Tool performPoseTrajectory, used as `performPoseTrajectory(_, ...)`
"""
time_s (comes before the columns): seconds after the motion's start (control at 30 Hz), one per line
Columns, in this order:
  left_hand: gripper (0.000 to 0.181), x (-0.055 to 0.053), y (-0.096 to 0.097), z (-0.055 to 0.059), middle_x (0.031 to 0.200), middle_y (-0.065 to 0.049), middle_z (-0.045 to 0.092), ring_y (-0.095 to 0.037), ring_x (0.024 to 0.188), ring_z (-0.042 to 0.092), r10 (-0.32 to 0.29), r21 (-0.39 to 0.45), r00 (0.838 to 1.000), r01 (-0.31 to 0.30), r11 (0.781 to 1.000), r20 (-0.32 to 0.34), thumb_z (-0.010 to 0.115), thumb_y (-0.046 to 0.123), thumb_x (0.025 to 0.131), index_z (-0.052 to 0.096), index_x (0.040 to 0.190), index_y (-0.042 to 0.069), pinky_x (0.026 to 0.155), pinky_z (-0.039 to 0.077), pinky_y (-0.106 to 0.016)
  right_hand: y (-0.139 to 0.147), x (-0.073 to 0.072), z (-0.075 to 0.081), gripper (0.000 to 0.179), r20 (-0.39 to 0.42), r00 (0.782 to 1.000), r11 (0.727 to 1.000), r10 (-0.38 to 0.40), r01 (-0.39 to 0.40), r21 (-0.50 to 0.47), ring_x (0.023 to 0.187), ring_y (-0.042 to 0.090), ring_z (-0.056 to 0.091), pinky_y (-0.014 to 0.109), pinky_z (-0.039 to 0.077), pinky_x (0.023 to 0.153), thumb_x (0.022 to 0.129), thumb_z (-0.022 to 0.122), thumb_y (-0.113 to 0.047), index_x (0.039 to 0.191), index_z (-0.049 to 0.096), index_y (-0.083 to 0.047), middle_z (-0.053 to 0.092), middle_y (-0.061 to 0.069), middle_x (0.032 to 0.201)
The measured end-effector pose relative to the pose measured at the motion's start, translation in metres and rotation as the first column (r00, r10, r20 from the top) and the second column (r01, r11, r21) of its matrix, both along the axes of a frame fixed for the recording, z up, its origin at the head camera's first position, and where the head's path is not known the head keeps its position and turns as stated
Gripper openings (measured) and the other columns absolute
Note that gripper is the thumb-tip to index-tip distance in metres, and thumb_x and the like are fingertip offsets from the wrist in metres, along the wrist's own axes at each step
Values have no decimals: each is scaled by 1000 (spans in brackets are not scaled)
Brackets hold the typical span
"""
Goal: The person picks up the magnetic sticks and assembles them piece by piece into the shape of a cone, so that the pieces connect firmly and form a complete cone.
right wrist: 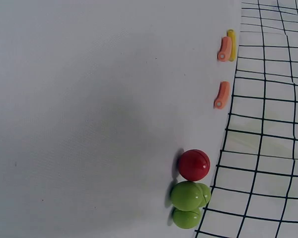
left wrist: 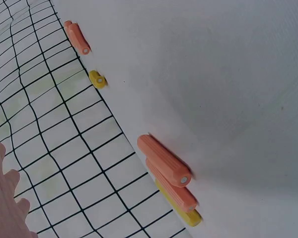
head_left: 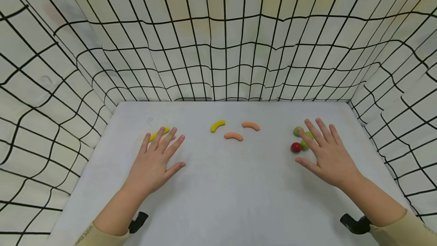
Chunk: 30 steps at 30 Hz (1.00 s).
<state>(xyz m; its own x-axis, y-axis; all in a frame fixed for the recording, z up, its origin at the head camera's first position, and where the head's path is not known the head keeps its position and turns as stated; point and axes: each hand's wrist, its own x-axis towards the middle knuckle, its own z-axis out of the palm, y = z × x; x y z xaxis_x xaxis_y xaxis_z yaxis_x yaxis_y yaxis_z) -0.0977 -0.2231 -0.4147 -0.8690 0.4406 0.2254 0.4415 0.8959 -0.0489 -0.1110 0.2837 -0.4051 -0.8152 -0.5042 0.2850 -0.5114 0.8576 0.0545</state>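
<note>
Currently, our left grip (head_left: 154,167) and right grip (head_left: 330,162) are spread, holding nothing. At frame left, a yellow toy banana (head_left: 166,130) slants lengthwise up-right behind our left fingers (head_left: 157,139); at frame right, a red ball (head_left: 296,147) sits up-left of our nearer right grip.

The pale tabletop (head_left: 232,200) carries a yellow banana-shaped piece (head_left: 217,126). To the right of that yellow piece lie two curved orange pieces (head_left: 233,136); farther right sit a red ball (head_left: 296,147) and three clustered green balls (right wrist: 186,196). Well to its left, two more orange pieces (left wrist: 161,159) lie close beside a second yellow piece (left wrist: 192,218).
</note>
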Motion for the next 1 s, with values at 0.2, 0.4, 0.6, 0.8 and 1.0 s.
performPoseTrajectory(0.2,77,-1,2,-3,163,-4,21,-31,150,12,4,30,1000,-4,1000,14,43,67,96,25,158,25,118,0,-53,1,-1,-1,84,2,1000,1000,-9,9,-6,151,34,3,53,0,119,92,45,-70,157,28,-19,9,8,166)
performPoseTrajectory(0.4,77,-1,4,-5,163,-5,22,-31,150,13,6,61,1000,-8,998,28,46,64,96,26,158,23,117,7,-57,-1,-1,-5,85,14,1000,1000,-1,1,-17,152,32,0,51,-3,119,92,47,-69,158,27,-20,13,11,165)
performPoseTrajectory(0.6,75,-2,8,-10,161,-7,26,-35,147,21,6,108,998,-12,994,55,50,60,96,28,157,22,114,16,-60,-3,-1,-10,85,29,1000,1000,0,0,-21,151,33,5,51,-2,119,91,52,-67,157,28,-19,15,10,165)
performPoseTrajectory(0.8,74,-9,12,-15,158,-8,30,-36,143,27,6,143,996,-19,990,90,53,57,96,29,157,22,113,21,-59,-4,-2,-14,84,55,998,999,0,2,-42,151,33,9,47,-1,120,90,59,-61,157,30,-17,19,10,164)
performPoseTrajectory(1.0,72,-17,20,-21,153,-8,39,-35,141,33,-12,214,986,-25,977,168,57,53,97,32,156,21,111,26,-58,-3,-3,-20,79,83,997,996,0,7,-88,143,40,27,58,23,113,87,68,-52,151,41,-15,32,13,157)
